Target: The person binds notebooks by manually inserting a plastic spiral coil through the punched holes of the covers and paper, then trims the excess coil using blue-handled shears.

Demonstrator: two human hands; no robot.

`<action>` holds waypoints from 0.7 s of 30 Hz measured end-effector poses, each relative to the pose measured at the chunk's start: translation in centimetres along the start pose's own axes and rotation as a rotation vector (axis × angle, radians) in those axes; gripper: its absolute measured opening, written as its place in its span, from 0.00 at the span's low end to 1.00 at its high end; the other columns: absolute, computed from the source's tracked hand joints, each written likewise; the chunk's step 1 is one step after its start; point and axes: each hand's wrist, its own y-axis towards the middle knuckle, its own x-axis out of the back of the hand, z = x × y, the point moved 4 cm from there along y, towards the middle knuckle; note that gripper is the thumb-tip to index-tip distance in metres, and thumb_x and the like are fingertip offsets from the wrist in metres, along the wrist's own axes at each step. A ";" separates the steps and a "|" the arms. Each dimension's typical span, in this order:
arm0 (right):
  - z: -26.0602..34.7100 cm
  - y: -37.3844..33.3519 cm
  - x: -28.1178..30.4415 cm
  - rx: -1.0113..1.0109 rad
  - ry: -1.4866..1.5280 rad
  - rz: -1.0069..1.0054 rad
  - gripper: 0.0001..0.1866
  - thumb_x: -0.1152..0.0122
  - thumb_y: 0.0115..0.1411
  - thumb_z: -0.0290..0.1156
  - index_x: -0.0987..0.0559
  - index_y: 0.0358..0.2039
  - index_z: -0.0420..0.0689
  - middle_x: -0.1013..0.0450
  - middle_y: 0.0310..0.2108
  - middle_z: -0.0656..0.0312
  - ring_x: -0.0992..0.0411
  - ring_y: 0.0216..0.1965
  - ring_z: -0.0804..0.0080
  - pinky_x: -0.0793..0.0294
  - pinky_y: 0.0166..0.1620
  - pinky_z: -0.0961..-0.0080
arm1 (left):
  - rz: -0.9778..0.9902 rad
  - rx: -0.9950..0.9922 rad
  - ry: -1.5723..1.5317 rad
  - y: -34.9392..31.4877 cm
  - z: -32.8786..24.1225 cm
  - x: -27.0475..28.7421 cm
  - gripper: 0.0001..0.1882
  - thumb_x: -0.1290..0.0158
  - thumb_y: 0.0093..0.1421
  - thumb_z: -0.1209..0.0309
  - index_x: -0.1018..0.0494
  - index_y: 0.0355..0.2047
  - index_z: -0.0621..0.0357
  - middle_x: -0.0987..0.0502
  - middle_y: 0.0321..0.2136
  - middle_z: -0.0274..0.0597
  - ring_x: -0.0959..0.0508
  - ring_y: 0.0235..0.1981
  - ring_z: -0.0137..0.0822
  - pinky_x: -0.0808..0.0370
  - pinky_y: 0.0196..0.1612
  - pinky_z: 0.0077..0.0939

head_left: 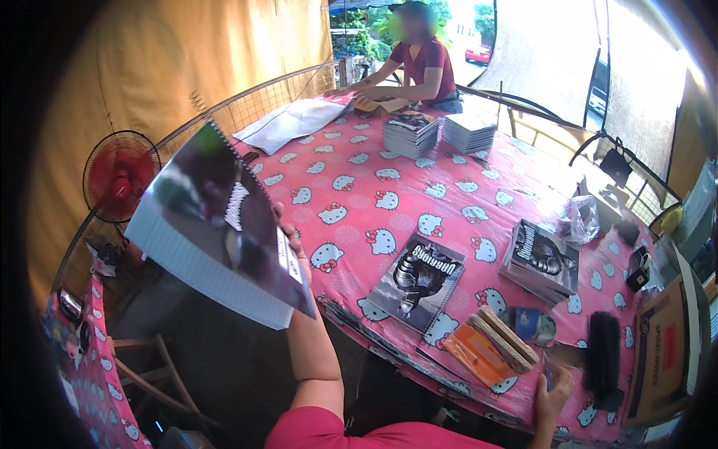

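- In the head view we see a spiral notebook (202, 202) held up, tilted, at the left of the pink tablecloth (344, 213); its dark glossy cover bears pale stylised lettering and a white printed panel, and its ruled pages fan out below.
- On the tablecloth, a second notebook (417, 284) lies flat, with similar pale lettering above a dark armoured figure, and a stack of notebooks (542, 258) to its right repeats that cover.
- We also find dark print and a red patch on the cardboard box (660, 352) at the right edge.
- We see the left hand (290, 230) gripping the raised notebook by its right-hand side, fingers bent around the edge; the rest of its grip is hidden behind the cover.
- We see the right hand (552, 391) low over the tablecloth, fingers partly curled, near an orange packet (475, 352) and a black brush (602, 352); something thin and bluish shows at its fingers, but we cannot tell whether they hold it.
- Across the table, we see a co-worker (426, 71) reaching toward brown paper (380, 106), beside two further stacks.
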 end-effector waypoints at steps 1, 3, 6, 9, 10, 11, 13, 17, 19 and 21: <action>-0.2 -0.1 -0.1 0.003 0.000 -0.002 0.25 0.37 0.51 0.37 0.30 0.47 0.40 0.32 0.47 0.49 0.37 0.52 0.49 0.41 0.56 0.56 | -0.001 0.016 0.076 -0.5 0.4 0.4 0.25 0.53 0.64 0.67 0.41 0.60 0.61 0.33 0.56 0.54 0.23 0.42 0.41 0.20 0.40 0.28; 0.2 0.1 -0.6 0.046 -0.008 0.002 0.25 0.37 0.52 0.37 0.30 0.48 0.40 0.32 0.46 0.49 0.37 0.51 0.48 0.41 0.56 0.56 | -0.002 0.021 0.237 -1.9 1.5 1.7 0.24 0.53 0.64 0.68 0.39 0.59 0.62 0.31 0.54 0.54 0.23 0.42 0.40 0.20 0.41 0.28; 1.0 0.5 0.3 0.017 -0.006 0.030 0.25 0.36 0.51 0.36 0.29 0.48 0.39 0.32 0.46 0.49 0.36 0.51 0.48 0.41 0.56 0.56 | -0.190 0.065 0.523 -6.1 6.1 5.4 0.20 0.51 0.64 0.72 0.35 0.55 0.63 0.28 0.49 0.50 0.23 0.41 0.37 0.23 0.42 0.27; 1.3 0.6 0.4 0.012 0.033 0.030 0.25 0.36 0.50 0.36 0.29 0.48 0.39 0.32 0.47 0.49 0.37 0.51 0.48 0.41 0.56 0.55 | -0.538 0.223 0.941 -10.0 9.3 6.3 0.10 0.49 0.62 0.77 0.24 0.43 0.64 0.21 0.38 0.42 0.23 0.38 0.30 0.27 0.41 0.22; 1.4 0.6 0.5 0.002 0.036 0.049 0.26 0.35 0.50 0.36 0.29 0.48 0.39 0.33 0.48 0.49 0.37 0.52 0.48 0.41 0.57 0.56 | -0.539 0.277 1.060 -11.0 10.1 6.2 0.11 0.48 0.61 0.80 0.23 0.43 0.63 0.21 0.38 0.40 0.24 0.39 0.29 0.28 0.43 0.22; 1.5 0.6 0.6 -0.006 0.040 0.068 0.27 0.35 0.50 0.37 0.29 0.48 0.38 0.33 0.49 0.48 0.37 0.53 0.48 0.42 0.58 0.56 | -0.538 0.332 1.179 -11.9 10.5 6.3 0.12 0.48 0.59 0.82 0.23 0.43 0.63 0.21 0.39 0.38 0.24 0.40 0.29 0.29 0.46 0.22; 2.1 0.6 1.3 0.002 -0.011 0.095 0.27 0.35 0.50 0.37 0.29 0.49 0.38 0.33 0.49 0.48 0.37 0.54 0.49 0.41 0.58 0.58 | -0.256 0.282 1.624 -13.2 11.0 6.9 0.10 0.48 0.59 0.81 0.22 0.41 0.63 0.21 0.40 0.43 0.22 0.42 0.34 0.28 0.47 0.25; 1.3 3.2 2.1 0.074 0.161 0.063 0.32 0.34 0.51 0.41 0.31 0.52 0.37 0.35 0.54 0.46 0.40 0.58 0.47 0.44 0.62 0.59 | -0.073 0.203 1.745 -13.0 11.0 6.7 0.10 0.46 0.57 0.76 0.22 0.40 0.61 0.22 0.43 0.48 0.21 0.43 0.45 0.28 0.48 0.35; 0.7 6.5 2.7 0.108 0.280 -0.008 0.34 0.34 0.53 0.44 0.32 0.54 0.35 0.37 0.57 0.44 0.41 0.60 0.46 0.45 0.63 0.59 | 0.103 0.347 1.892 -12.1 11.2 5.9 0.12 0.44 0.57 0.71 0.22 0.42 0.58 0.25 0.49 0.49 0.24 0.48 0.45 0.33 0.53 0.42; 1.2 11.6 2.9 0.128 0.238 -0.068 0.33 0.36 0.55 0.45 0.31 0.53 0.34 0.35 0.55 0.43 0.38 0.59 0.49 0.41 0.61 0.61 | 0.274 0.549 2.013 -12.0 11.0 6.5 0.19 0.42 0.56 0.62 0.25 0.48 0.49 0.34 0.59 0.51 0.34 0.59 0.48 0.45 0.59 0.56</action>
